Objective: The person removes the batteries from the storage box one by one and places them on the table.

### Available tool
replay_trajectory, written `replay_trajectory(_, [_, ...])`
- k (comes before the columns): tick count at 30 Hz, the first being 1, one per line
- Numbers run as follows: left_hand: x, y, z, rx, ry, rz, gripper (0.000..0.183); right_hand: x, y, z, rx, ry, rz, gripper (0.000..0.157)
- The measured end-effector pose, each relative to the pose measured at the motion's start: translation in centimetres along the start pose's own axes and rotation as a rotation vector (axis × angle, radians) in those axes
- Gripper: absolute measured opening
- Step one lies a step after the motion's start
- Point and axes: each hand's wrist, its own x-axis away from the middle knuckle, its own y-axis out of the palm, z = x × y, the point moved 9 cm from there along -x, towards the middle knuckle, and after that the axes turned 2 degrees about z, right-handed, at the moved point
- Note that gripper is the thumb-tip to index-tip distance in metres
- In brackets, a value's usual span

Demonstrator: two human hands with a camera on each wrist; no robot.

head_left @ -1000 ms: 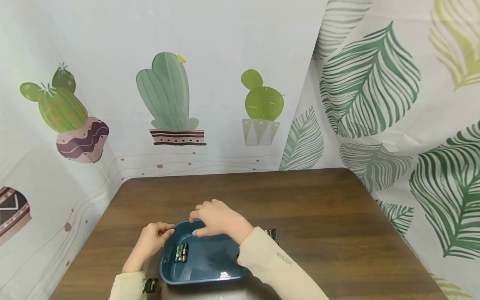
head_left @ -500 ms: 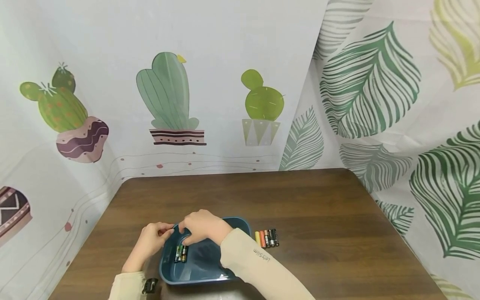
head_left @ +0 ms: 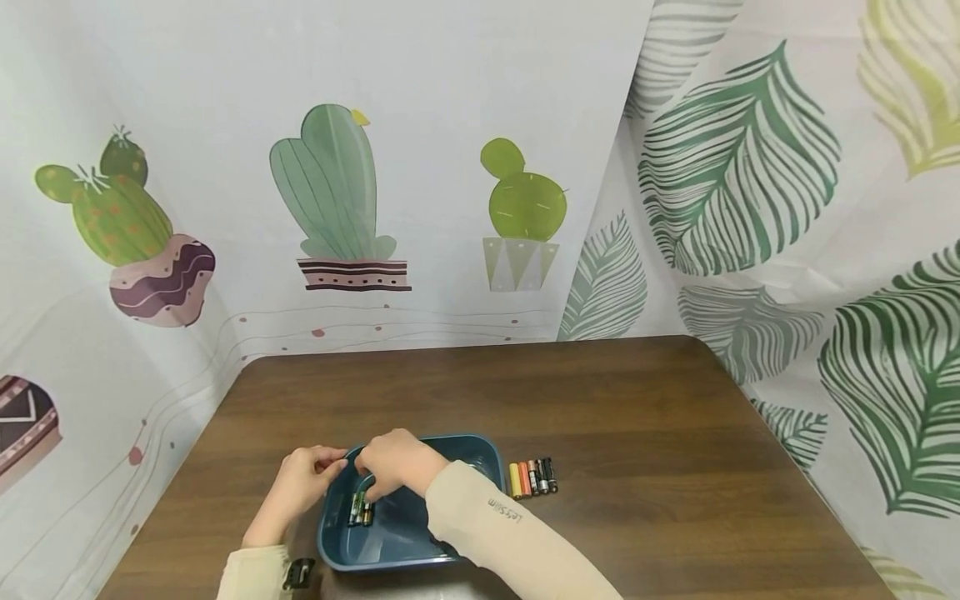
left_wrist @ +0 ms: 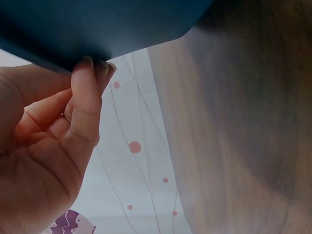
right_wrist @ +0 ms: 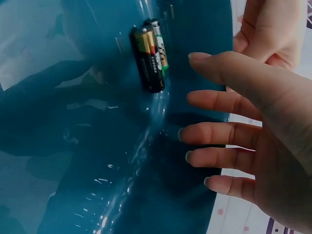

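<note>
A blue plastic tray [head_left: 405,537] stands near the front of the table. My left hand [head_left: 303,479] pinches its left back rim between thumb and fingers, and the left wrist view shows this grip on the tray wall [left_wrist: 107,29] up close. Two batteries [right_wrist: 148,58] lie side by side inside the tray at its left end, one black and gold, the other green and white. My right hand [head_left: 397,464] reaches over the tray beside them. In the right wrist view its fingers [right_wrist: 222,134] are spread, apart from the batteries, with nothing held.
Several batteries [head_left: 533,477], yellow, orange and dark, lie in a row on the brown wooden table [head_left: 660,467] just right of the tray. A cloth [head_left: 442,317] printed with cacti and leaves hangs behind the table.
My right hand has moved left and lower into the tray, towards the two batteries. The row of batteries on the table has come fully into sight. My left hand keeps its grip.
</note>
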Motion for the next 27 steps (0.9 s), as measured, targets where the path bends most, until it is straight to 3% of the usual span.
replay_trajectory(8, [-0.1, 0.1, -0.4, -0.006, 0.013, 0.008, 0.014, -0.4, 0.7, -1.0, 0.064, -0.009, -0.027, 0.027])
replay_trajectory(27, [-0.1, 0.1, -0.3, -0.005, 0.024, 0.023, 0.013, -1.1, 2.0, -1.7, 0.115, 0.053, -0.101, 0.048])
